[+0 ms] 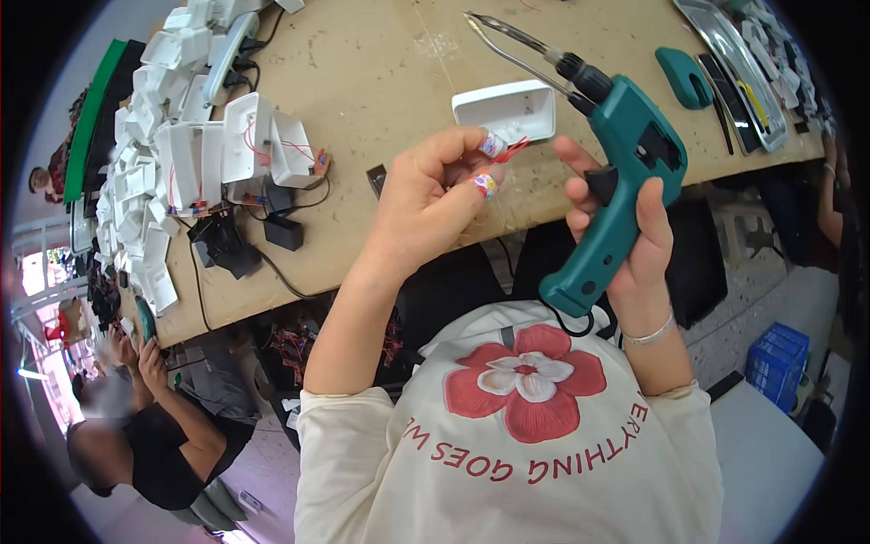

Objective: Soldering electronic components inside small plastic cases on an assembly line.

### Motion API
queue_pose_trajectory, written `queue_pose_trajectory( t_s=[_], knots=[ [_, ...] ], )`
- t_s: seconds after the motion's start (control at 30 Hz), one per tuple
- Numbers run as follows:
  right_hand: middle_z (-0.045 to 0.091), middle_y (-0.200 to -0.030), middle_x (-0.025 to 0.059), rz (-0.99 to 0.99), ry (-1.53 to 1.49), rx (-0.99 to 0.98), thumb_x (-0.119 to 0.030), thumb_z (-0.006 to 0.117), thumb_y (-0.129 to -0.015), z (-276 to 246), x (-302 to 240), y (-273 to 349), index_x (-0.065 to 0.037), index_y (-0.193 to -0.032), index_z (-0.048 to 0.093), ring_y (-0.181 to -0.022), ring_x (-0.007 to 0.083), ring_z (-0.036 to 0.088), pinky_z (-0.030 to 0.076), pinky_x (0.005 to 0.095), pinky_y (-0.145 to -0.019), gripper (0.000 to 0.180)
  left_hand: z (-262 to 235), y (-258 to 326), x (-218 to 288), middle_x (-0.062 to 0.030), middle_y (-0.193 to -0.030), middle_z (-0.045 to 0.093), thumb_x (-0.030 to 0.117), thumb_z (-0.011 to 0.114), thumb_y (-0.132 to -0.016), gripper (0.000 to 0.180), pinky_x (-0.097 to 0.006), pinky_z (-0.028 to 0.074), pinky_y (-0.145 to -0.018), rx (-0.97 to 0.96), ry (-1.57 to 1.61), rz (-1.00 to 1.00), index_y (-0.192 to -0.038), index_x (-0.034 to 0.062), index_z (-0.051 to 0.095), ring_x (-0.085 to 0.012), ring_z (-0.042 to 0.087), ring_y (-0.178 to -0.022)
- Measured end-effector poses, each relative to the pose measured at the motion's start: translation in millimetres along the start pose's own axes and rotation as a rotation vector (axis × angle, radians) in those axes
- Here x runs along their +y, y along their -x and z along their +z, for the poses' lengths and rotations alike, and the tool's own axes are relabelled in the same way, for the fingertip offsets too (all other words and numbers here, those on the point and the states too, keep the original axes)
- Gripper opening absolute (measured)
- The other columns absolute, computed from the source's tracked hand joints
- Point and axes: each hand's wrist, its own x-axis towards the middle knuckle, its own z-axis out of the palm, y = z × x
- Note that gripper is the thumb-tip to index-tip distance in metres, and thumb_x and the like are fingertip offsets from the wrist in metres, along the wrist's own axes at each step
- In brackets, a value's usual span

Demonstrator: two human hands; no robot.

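My right hand (pixel 634 240) grips the handle of a teal pistol-shaped soldering gun (pixel 625 172). Its black collar and two long metal prongs (pixel 507 43) point up and to the left over the table. My left hand (pixel 435 195) is closed around a small part with thin red wires (pixel 515 148) sticking out toward the gun. Patterned tape wraps two of its fingertips (pixel 488 184). The two hands are close together above the near edge of the brown worktable (pixel 381 82). A white rectangular tray-like casing (pixel 506 111) lies on the table just beyond my left hand.
A big heap of white plastic housings (pixel 154 136), some with red wires and small boards, fills the table's left, with black adapters and cables (pixel 272 231). A teal tool (pixel 685 77) and metal tray (pixel 734 54) lie far right. Another person (pixel 145 426) sits lower left. A blue crate (pixel 775 363) stands right.
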Motion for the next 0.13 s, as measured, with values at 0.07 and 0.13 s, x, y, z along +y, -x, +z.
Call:
queue_pose_trajectory(
  t_s=[0.07, 0.13],
  knots=[
    [0.026, -0.136, 0.0283, 0.027, 0.013, 0.012, -0.042, 0.049, -0.087, 5.4, 1.6, -0.9, -0.007, -0.139, 0.019, -0.103, 0.0243, 0.056, 0.053, 0.0298, -0.076, 0.069, 2.4, -0.3, -4.3, 0.0042, -0.072, 0.053, 0.003, 0.059, -0.078, 0.017, -0.018, 0.033, -0.049, -0.042, -0.023, -0.003, -0.095, -0.0008, 0.058, 0.0004, 0.040, -0.057],
    [0.024, -0.137, 0.0283, 0.042, 0.022, -0.015, -0.043, 0.047, -0.088, 4.4, 3.1, -2.2, -0.007, -0.139, 0.017, -0.109, 0.0274, 0.053, 0.052, 0.0304, -0.078, 0.070, 3.1, 0.3, -7.8, 0.0031, -0.076, 0.054, 0.004, 0.057, -0.079, 0.024, -0.017, 0.035, -0.051, -0.083, -0.102, -0.013, -0.103, 0.0007, 0.058, -0.0003, 0.041, -0.059]
  ],
)
